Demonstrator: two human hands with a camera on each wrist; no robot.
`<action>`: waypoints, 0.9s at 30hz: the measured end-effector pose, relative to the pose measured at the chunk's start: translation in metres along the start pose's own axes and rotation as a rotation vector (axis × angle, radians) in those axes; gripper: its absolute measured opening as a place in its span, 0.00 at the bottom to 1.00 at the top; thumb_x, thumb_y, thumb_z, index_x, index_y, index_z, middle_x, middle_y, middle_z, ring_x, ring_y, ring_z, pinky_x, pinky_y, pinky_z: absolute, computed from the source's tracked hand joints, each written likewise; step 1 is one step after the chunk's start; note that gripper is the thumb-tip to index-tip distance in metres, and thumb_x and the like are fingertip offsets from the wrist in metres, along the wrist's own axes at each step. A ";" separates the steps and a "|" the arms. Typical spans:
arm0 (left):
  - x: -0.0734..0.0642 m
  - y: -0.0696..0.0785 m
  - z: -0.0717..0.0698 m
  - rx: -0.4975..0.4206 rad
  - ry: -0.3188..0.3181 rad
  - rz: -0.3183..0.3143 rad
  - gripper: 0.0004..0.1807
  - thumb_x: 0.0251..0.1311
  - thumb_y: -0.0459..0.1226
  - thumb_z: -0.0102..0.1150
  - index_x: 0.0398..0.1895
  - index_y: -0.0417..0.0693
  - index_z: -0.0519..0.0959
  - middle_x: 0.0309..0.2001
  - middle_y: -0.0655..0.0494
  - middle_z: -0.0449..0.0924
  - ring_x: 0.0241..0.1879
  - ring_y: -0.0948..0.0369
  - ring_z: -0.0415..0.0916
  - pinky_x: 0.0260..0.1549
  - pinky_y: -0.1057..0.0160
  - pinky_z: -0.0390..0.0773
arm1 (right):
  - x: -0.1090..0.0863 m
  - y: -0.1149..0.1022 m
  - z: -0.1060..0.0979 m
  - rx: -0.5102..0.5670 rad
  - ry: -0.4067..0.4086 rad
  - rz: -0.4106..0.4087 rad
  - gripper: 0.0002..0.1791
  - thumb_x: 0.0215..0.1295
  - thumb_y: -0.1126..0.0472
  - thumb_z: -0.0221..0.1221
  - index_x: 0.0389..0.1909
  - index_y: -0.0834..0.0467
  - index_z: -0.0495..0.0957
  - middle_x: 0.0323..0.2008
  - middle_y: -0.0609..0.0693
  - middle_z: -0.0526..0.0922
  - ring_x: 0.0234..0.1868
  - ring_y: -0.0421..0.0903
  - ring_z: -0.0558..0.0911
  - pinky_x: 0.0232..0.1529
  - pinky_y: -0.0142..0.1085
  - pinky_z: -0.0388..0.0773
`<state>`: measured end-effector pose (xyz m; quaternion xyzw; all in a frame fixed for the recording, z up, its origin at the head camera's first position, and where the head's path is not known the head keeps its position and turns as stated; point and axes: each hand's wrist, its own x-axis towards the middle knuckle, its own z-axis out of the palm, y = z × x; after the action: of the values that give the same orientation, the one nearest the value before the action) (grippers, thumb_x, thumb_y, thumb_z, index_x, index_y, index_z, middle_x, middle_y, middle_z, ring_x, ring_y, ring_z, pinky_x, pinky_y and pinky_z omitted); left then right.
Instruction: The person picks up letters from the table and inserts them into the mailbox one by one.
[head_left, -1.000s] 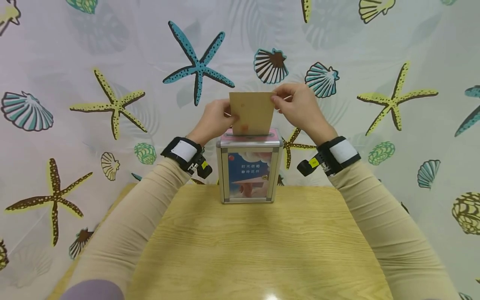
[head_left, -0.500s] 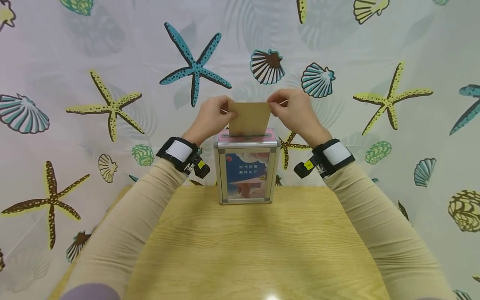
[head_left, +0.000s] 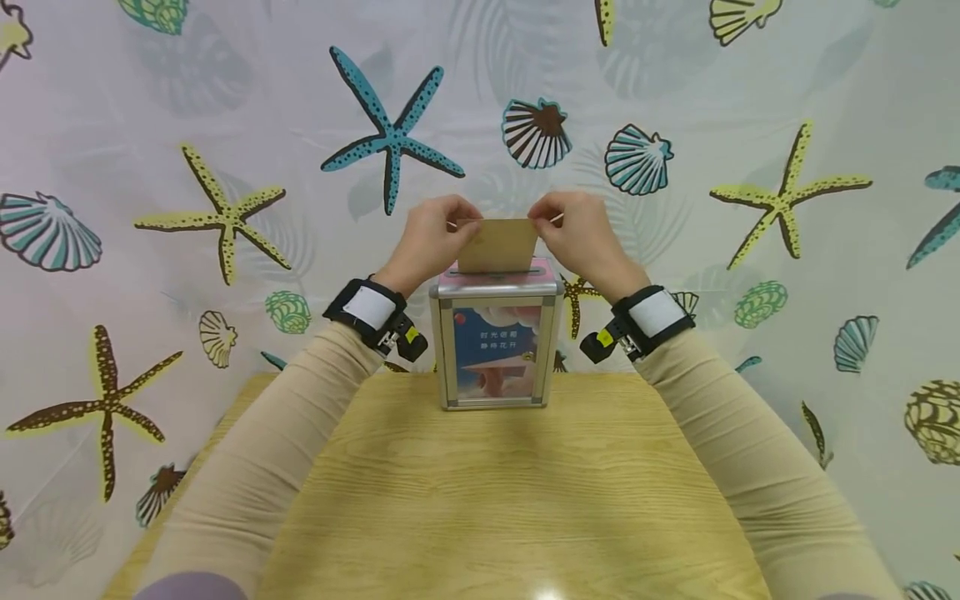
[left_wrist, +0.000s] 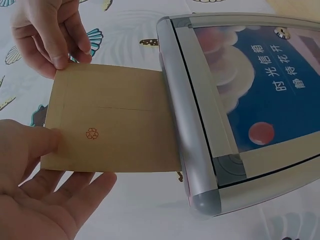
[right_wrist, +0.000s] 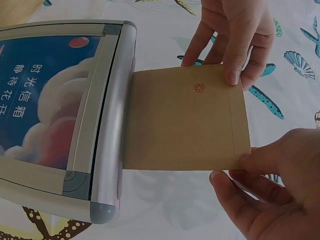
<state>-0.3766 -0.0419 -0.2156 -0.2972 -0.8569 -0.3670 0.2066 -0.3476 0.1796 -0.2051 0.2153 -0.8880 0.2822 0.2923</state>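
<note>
A brown paper envelope [head_left: 498, 246] stands upright with its lower end in the slot on top of a metal-framed letter box [head_left: 497, 350]. My left hand [head_left: 431, 237] pinches the envelope's upper left corner between thumb and fingers. At the upper right corner, my right hand [head_left: 579, 237] pinches it the same way. A small red recycling mark shows on the envelope [left_wrist: 110, 120] in the left wrist view. The right wrist view has the envelope [right_wrist: 185, 125] running up to the box's silver edge [right_wrist: 112, 120]; its inserted end is hidden.
The box stands at the back of a wooden table [head_left: 487, 500]. Behind it hangs a white cloth [head_left: 300, 100] printed with starfish and shells. A wrist strap with a small camera sits on each forearm.
Both hands have moved down, and the envelope has sunk deeper into the slot, so less of it shows above the box. The right hand has also shifted slightly left.
</note>
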 end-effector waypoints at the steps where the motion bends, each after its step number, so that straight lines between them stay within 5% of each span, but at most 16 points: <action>1: 0.001 0.000 0.001 0.022 0.003 0.004 0.08 0.67 0.37 0.57 0.44 0.45 0.81 0.44 0.51 0.83 0.43 0.58 0.78 0.46 0.59 0.79 | 0.000 0.001 0.002 0.000 -0.004 0.006 0.08 0.66 0.68 0.56 0.39 0.64 0.83 0.38 0.59 0.86 0.38 0.54 0.83 0.44 0.48 0.81; 13: 0.009 -0.002 0.010 0.173 -0.052 -0.071 0.08 0.65 0.33 0.59 0.40 0.40 0.85 0.40 0.47 0.86 0.42 0.55 0.79 0.45 0.56 0.79 | 0.006 0.017 0.023 -0.027 -0.082 0.048 0.09 0.65 0.67 0.55 0.39 0.64 0.83 0.38 0.58 0.87 0.41 0.53 0.83 0.46 0.48 0.80; 27: 0.001 -0.018 0.026 0.157 -0.107 -0.096 0.08 0.63 0.30 0.56 0.40 0.39 0.84 0.36 0.47 0.83 0.35 0.56 0.77 0.36 0.56 0.80 | -0.002 0.027 0.040 -0.040 -0.162 0.057 0.09 0.63 0.70 0.55 0.39 0.65 0.83 0.39 0.60 0.86 0.41 0.52 0.82 0.43 0.47 0.80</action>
<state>-0.3928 -0.0323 -0.2414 -0.2580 -0.9061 -0.2917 0.1654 -0.3771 0.1753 -0.2430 0.2061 -0.9200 0.2543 0.2154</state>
